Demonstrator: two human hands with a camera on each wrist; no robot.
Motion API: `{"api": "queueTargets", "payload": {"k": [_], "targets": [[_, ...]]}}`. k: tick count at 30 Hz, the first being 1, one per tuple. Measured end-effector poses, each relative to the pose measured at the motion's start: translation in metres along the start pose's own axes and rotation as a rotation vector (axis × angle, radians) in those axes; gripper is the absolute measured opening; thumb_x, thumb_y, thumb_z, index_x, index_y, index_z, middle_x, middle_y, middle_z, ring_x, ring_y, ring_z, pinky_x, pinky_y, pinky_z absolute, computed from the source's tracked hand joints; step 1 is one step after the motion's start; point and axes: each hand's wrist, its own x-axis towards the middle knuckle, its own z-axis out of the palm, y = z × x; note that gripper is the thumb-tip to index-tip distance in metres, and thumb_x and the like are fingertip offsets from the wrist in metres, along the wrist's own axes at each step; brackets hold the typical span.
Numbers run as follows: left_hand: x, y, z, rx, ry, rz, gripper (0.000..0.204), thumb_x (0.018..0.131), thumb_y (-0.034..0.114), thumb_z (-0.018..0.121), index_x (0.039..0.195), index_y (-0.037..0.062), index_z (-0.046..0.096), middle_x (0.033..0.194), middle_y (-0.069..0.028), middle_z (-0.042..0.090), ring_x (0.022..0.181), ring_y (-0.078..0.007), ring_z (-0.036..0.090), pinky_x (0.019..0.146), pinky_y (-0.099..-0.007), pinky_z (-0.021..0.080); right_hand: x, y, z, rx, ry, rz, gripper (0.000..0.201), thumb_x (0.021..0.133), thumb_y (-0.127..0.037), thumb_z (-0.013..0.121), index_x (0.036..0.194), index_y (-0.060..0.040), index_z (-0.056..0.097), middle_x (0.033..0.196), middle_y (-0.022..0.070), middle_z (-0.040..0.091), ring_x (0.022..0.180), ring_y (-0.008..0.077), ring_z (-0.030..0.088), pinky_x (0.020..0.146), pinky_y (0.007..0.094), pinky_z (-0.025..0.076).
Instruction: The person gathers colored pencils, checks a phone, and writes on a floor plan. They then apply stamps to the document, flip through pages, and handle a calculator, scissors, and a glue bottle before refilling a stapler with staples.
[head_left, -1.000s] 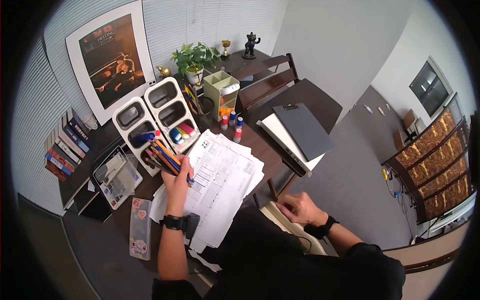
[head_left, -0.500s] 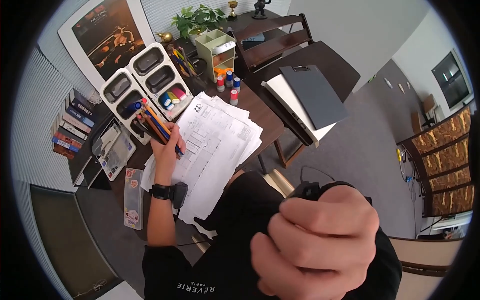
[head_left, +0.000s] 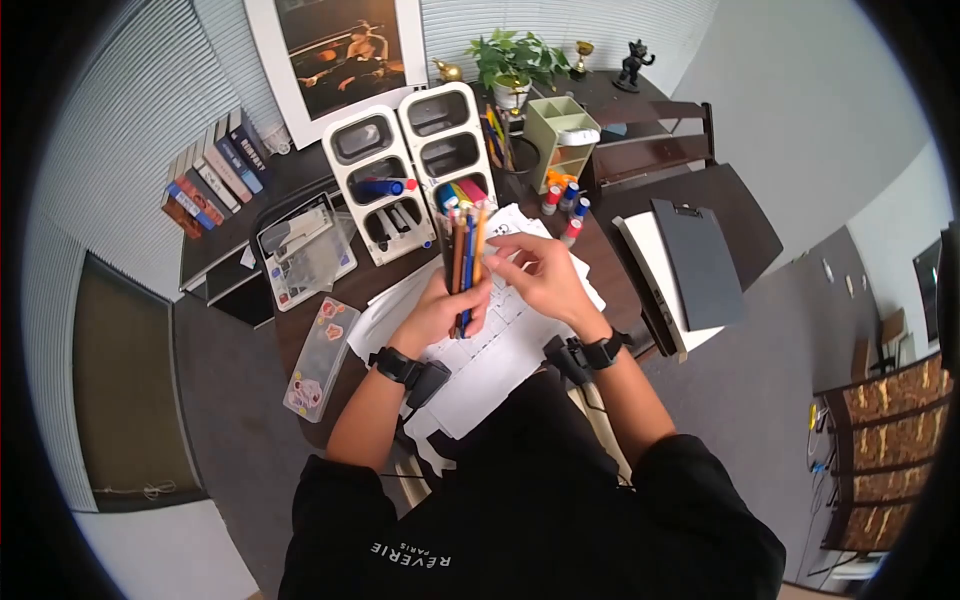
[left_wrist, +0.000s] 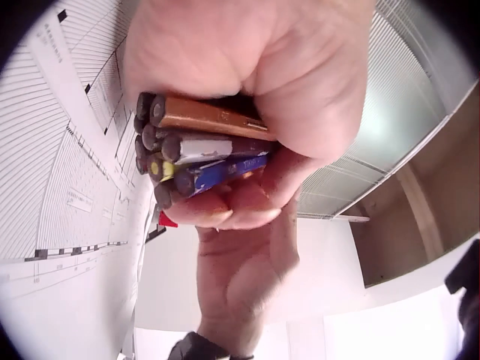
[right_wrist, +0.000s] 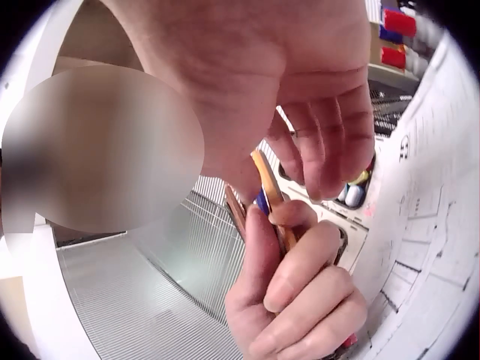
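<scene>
Left hand (head_left: 443, 310), by which a pencil bundle (head_left: 467, 262) is being gripped above papers (head_left: 480, 385); right hand (head_left: 540, 280), newly brought down from before the head camera, being held loosely curved beside it, contact uncertain, both hands thus being engaged; compartment tray (head_left: 404, 250) being left beyond.

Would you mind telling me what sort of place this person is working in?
Most likely an office or study: the left hand holds a bunch of pencils above printed papers on a dark desk, and books stand upright in a row.
</scene>
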Motion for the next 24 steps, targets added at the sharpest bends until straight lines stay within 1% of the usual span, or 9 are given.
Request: {"api": "queueTargets", "payload": {"k": [1,6,8,10,12,14,18,20,24], "targets": [[0.0,0.001,-0.001,-0.008,0.014,0.016,0.013,0.1,0.015,0.06,0.101,0.0054,0.05,0.063,-0.0035,0.05,0.045,-0.0141,0.051,0.043,-0.0284,0.04,0.006,0.006,0.008,0.07,-0.068,0.073,0.021,0.087,-0.016,0.078,0.098,0.0003,0.073,0.076,0.0036,0.065,0.061,0.0086,0.058,0.054,0.025,0.046],[-0.002,0.004,-0.005,0.002,0.029,0.023,0.022,0.098,0.022,0.065,0.099,0.0026,0.054,0.066,-0.0056,0.059,0.047,-0.0161,0.059,0.042,-0.0287,0.045,0.016,0.028,0.022,0.077,-0.052,-0.034,0.016,0.088,-0.014,0.077,0.091,0.0012,0.072,0.075,0.0024,0.065,0.06,0.0053,0.055,0.051,0.0229,0.042],[-0.001,0.004,-0.004,0.061,0.077,-0.027,0.025,0.098,0.023,0.065,0.103,0.0,0.054,0.072,-0.0108,0.065,0.05,-0.0175,0.064,0.043,-0.0285,0.047,0.016,0.033,0.019,0.128,-0.061,0.089,0.015,0.089,-0.013,0.076,0.088,0.001,0.072,0.077,0.0011,0.066,0.061,0.0043,0.056,0.05,0.0227,0.041],[0.001,0.0,-0.004,0.043,0.11,-0.009,0.027,0.098,0.023,0.065,0.104,-0.0001,0.054,0.075,-0.0131,0.067,0.053,-0.0185,0.066,0.043,-0.0285,0.048,0.017,0.036,0.016,0.16,-0.068,0.09,0.014,0.091,-0.013,0.074,0.09,0.0007,0.071,0.074,0.0016,0.066,0.059,0.0048,0.057,0.05,0.0223,0.041],[0.004,-0.002,-0.005,0.027,0.136,0.003,0.028,0.098,0.024,0.065,0.106,-0.0003,0.054,0.077,-0.0154,0.068,0.056,-0.0196,0.068,0.044,-0.0286,0.049,0.018,0.035,0.008,0.325,0.008,0.201,0.014,0.093,-0.012,0.072,0.094,0.0012,0.071,0.07,0.0029,0.065,0.055,0.0063,0.057,0.05,0.0224,0.042],[0.003,0.001,-0.007,0.078,0.181,0.011,0.028,0.099,0.024,0.064,0.106,-0.0012,0.054,0.079,-0.0174,0.069,0.057,-0.0198,0.069,0.044,-0.0282,0.049,0.033,0.031,-0.007,0.392,0.146,0.068,0.015,0.096,-0.013,0.069,0.093,0.0015,0.069,0.067,0.0045,0.066,0.056,0.0102,0.062,0.051,0.024,0.047],[0.005,-0.002,-0.012,0.106,0.224,0.05,0.023,0.1,0.022,0.061,0.102,-0.0007,0.055,0.069,-0.0129,0.066,0.048,-0.0156,0.061,0.042,-0.0271,0.045,0.087,0.006,-0.06,0.19,0.445,-0.028,0.023,0.099,-0.02,0.065,0.091,0.0014,0.066,0.074,0.0085,0.07,0.062,0.0139,0.068,0.056,0.0253,0.054],[0.004,0.001,-0.007,0.113,0.24,0.06,0.022,0.1,0.021,0.062,0.1,-0.0004,0.056,0.065,-0.0107,0.063,0.045,-0.0141,0.057,0.041,-0.0277,0.043,0.116,0.007,-0.082,0.032,0.402,-0.129,0.022,0.098,-0.016,0.066,0.096,0.0053,0.065,0.077,0.0103,0.072,0.071,0.0181,0.073,0.062,0.027,0.058],[0.005,-0.001,-0.009,0.117,0.246,0.091,0.022,0.099,0.021,0.062,0.099,0.0003,0.055,0.063,-0.009,0.061,0.046,-0.014,0.056,0.042,-0.0275,0.043,0.154,0.013,-0.084,-0.089,0.261,-0.124,0.02,0.095,-0.013,0.069,0.091,0.0073,0.067,0.075,0.0117,0.072,0.066,0.0166,0.072,0.057,0.0281,0.057]]}}
